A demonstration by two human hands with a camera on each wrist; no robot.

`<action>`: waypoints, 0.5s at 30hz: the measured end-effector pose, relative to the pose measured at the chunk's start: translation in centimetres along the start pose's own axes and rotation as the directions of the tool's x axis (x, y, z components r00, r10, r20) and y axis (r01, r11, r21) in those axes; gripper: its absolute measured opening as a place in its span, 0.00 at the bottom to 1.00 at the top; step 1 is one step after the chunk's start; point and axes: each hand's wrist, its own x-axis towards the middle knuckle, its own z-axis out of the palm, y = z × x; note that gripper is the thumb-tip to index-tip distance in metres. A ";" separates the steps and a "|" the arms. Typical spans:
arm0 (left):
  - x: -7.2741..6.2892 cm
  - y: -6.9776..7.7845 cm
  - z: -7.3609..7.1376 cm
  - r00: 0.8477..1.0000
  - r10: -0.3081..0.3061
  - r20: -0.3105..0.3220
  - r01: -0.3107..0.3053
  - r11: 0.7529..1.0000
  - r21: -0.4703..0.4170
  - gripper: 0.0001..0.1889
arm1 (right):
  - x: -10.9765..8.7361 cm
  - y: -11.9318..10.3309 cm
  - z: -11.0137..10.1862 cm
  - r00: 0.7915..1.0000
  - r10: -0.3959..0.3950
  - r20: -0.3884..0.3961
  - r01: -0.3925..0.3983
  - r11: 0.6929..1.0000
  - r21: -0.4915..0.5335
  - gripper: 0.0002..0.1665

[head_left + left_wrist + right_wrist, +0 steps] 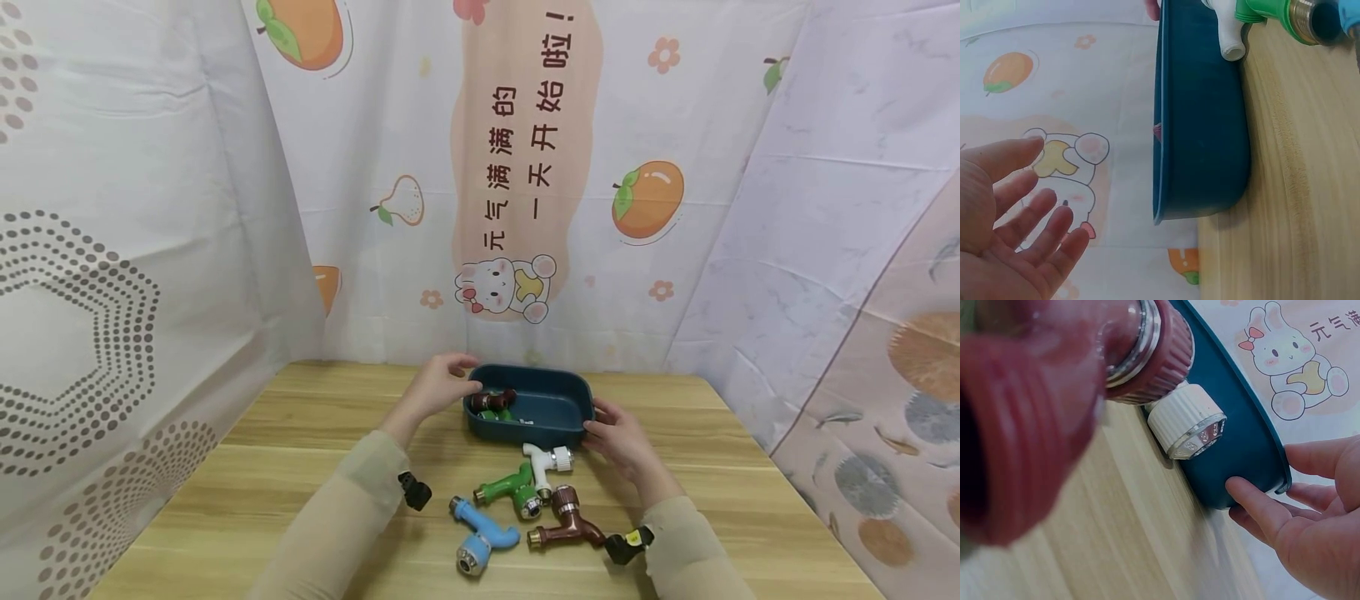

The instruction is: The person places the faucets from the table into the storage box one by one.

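Observation:
A dark teal plastic bin stands near the table's back edge. Inside it, at the left end, lie a dark red tap and a green tap. My left hand is at the bin's left end, and the left wrist view shows it apart from the wall with fingers spread. My right hand holds the bin's right end, thumb and fingers around the corner. In front of the bin lie a white tap, a green tap, a blue tap and a dark red tap.
The wooden table has printed cloth hanging behind it and on both sides. A black wrist camera sits on the left sleeve, and another black camera on the right sleeve is close to the dark red tap.

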 end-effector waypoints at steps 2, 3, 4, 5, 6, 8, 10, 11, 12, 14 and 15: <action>-0.2 0.1 -0.2 1.000 0.010 0.006 -0.010 1.000 0.003 0.19 | 0.0 0.1 0.0 1.000 -0.002 -0.004 0.002 1.000 0.004 0.38; -0.3 0.1 -0.2 1.000 0.021 0.012 -0.021 1.000 0.005 0.19 | 0.0 0.1 0.0 1.000 -0.002 -0.004 0.002 1.000 0.003 0.38; -0.5 0.2 -0.3 0.999 0.029 0.017 -0.029 1.000 0.008 0.19 | 0.0 0.1 0.0 1.000 -0.002 -0.002 0.002 1.000 0.003 0.38; -0.6 0.2 -0.4 0.999 0.036 0.023 -0.036 0.999 0.013 0.20 | -0.1 0.1 0.0 1.000 0.000 0.001 0.000 1.000 0.005 0.39; -0.7 0.1 -0.4 0.999 0.045 0.031 -0.046 0.999 0.019 0.20 | -0.1 0.0 0.0 1.000 0.001 0.001 -0.001 1.000 0.007 0.39; -0.9 0.1 -0.5 0.997 0.060 0.046 -0.062 0.998 0.027 0.20 | -0.1 0.0 0.0 1.000 0.002 0.009 -0.002 1.000 0.007 0.39; -1.2 0.0 -0.6 0.996 0.070 0.061 -0.072 0.997 0.033 0.21 | -0.1 -0.1 0.0 1.000 0.002 0.014 -0.002 1.000 0.011 0.38; -1.3 -0.1 -0.6 0.995 0.074 0.067 -0.077 0.996 0.038 0.21 | -0.1 -0.1 -0.1 1.000 0.002 0.018 -0.002 1.000 0.012 0.38; -1.4 -0.2 -0.6 0.994 0.079 0.072 -0.082 0.996 0.042 0.21 | -0.1 -0.1 -0.1 1.000 0.001 0.018 -0.001 1.000 0.011 0.38; -1.7 -0.4 -0.6 0.993 0.086 0.077 -0.090 0.995 0.046 0.21 | -0.1 -0.1 -0.1 1.000 0.001 0.028 -0.001 1.000 0.010 0.38; -1.8 -0.5 -0.7 0.993 0.087 0.080 -0.091 0.995 0.049 0.21 | -0.1 -0.1 -0.1 1.000 0.002 0.029 -0.002 1.000 0.012 0.38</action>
